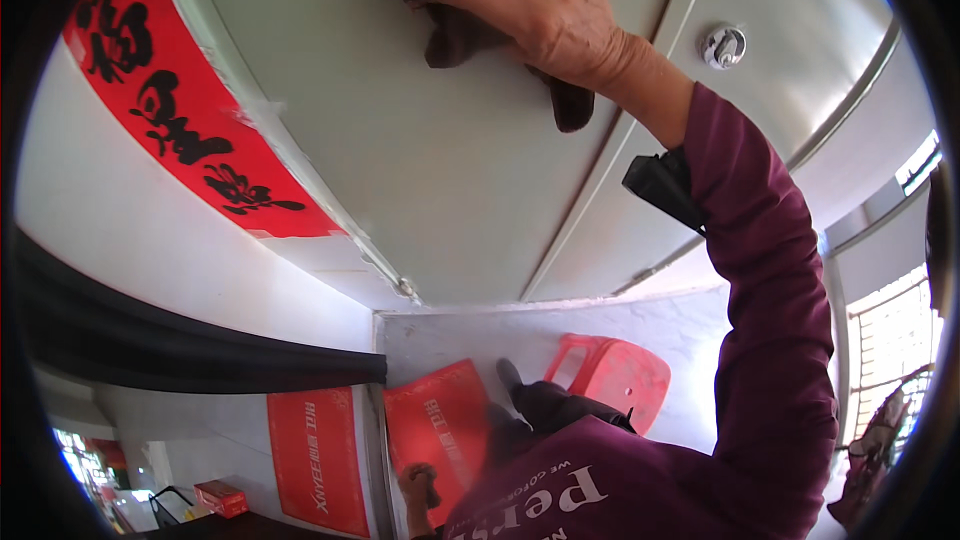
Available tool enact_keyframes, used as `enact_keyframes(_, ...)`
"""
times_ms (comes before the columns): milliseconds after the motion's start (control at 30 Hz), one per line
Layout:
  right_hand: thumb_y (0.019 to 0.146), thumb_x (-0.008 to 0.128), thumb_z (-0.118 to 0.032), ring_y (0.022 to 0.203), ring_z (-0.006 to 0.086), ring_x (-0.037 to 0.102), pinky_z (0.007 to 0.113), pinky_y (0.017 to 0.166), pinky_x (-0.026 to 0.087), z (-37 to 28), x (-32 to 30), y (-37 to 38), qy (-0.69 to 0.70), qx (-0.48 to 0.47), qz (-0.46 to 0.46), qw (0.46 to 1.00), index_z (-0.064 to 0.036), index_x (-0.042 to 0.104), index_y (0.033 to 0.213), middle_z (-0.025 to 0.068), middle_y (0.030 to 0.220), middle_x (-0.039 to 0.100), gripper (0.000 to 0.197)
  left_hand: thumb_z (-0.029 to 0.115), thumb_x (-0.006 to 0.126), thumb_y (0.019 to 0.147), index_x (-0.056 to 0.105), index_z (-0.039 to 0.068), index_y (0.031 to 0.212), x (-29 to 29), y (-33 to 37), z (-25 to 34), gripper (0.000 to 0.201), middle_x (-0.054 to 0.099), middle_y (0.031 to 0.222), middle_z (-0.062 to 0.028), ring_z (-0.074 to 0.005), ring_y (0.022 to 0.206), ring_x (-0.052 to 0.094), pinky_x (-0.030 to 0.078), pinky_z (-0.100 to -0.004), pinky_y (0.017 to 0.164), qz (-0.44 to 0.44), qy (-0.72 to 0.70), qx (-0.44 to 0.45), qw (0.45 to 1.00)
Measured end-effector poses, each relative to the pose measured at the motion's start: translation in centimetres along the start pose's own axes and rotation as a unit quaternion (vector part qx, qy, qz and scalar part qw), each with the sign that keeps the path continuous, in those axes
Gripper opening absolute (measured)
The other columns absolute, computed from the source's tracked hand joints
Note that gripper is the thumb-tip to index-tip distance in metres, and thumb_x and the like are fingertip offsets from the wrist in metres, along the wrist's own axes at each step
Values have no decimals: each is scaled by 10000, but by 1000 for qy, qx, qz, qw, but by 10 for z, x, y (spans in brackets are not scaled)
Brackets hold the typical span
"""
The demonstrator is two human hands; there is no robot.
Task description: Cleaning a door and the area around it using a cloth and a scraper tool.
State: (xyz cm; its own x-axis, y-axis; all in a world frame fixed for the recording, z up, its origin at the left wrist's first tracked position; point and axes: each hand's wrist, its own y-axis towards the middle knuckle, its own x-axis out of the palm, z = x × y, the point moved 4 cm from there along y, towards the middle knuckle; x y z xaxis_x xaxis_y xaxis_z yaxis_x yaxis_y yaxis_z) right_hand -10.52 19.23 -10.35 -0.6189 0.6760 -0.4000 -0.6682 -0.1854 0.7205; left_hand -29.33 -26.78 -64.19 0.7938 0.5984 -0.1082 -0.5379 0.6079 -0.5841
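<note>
My right hand [535,5] reaches up against a grey-green metal door [400,130], fingers bent over a dark brown cloth [465,38]. The cloth is pressed to the door, and one end hangs below the palm. A round chrome lock [723,46] sits on the panel to the right of that hand. Low in the view, my left hand [413,496] hangs beside my body, partly cut off by the lower edge. Its fingers close around a small brown bundle [428,483] that looks like cloth.
A red paper banner [165,110] with black brushwork runs along the left wall. A dark curtain [200,325] hangs below it. On the floor are a red plastic stool [628,380], a red mat [440,420] and another red mat [318,460]. A red box [220,498] lies lower left.
</note>
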Motion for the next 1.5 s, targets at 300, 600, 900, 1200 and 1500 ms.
enact_keyframes(300, 624, 668, -259, 1088, 234, 402, 461, 908, 316, -15, -11, -10, 9, -8, -27, 1000, -189, 557, 1006, 36, 1152, 451, 405, -23, 385, 658, 575, -23, 891, 37, 30, 5, 300, 606, 776, -81, -147, 711, 584, 472, -257, 650, -133, 122, 18, 983)
enact_keyframes(600, 620, 664, -227, 1107, 233, 388, 437, 930, 285, -12, -13, -9, 21, 11, -33, 999, -183, 558, 1027, 52, 1169, 442, 422, -18, 398, 651, 579, -10, 889, 56, 50, 9, 299, 608, 734, -79, -151, 673, 587, 479, -261, 621, -152, 124, 71, 978)
enact_keyframes(900, 747, 557, -192, 1083, 194, 459, 359, 882, 376, -118, 74, -117, 241, -47, -349, 904, -139, 543, 987, 26, 1174, 499, 247, 7, 449, 667, 579, -10, 876, 54, 53, -27, 247, 605, 767, -66, -134, 677, 580, 478, -261, 587, -147, 92, 37, 984)
enact_keyframes(1200, 696, 580, -192, 1114, 226, 395, 358, 904, 341, -165, 81, -179, 208, -134, -381, 891, -148, 520, 1002, 47, 1126, 464, 315, 41, 505, 696, 550, 7, 891, 90, 47, 34, 203, 591, 739, -48, -121, 685, 569, 465, -255, 599, -109, 122, 85, 983)
enact_keyframes(1500, 692, 527, -124, 1014, 259, 445, 408, 845, 352, 81, -109, 62, -121, -5, 74, 990, -121, 561, 887, 86, 1083, 488, 198, 44, 507, 701, 517, 9, 945, 106, 48, 84, 247, 590, 736, -54, -131, 678, 570, 469, -260, 602, -99, 130, 131, 978)
